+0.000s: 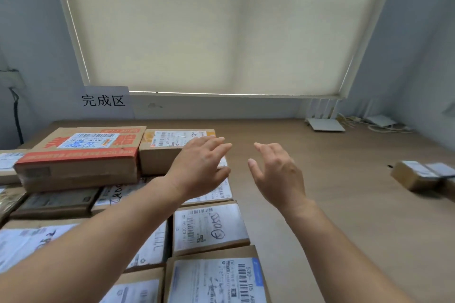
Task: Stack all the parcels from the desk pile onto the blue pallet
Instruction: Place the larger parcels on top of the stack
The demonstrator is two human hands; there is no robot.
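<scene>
Parcels [211,229] under and left of fingers [216,147]: matt brown cardboard w/ white paper labels. Tabletop [344,204] right of fingers: smooth matt wood-look. Blind [221,32] beyond fingers: matt cloth.

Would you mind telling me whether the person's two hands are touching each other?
Apart: the head view shows wooden desk between the left hand and the right hand.

We see labelled cardboard parcels [210,229] lying flat, edge to edge, along the desk's [320,192] left side. A red-printed box [81,157] tops them, and a small parcel [416,174] lies apart at the right edge.
</scene>
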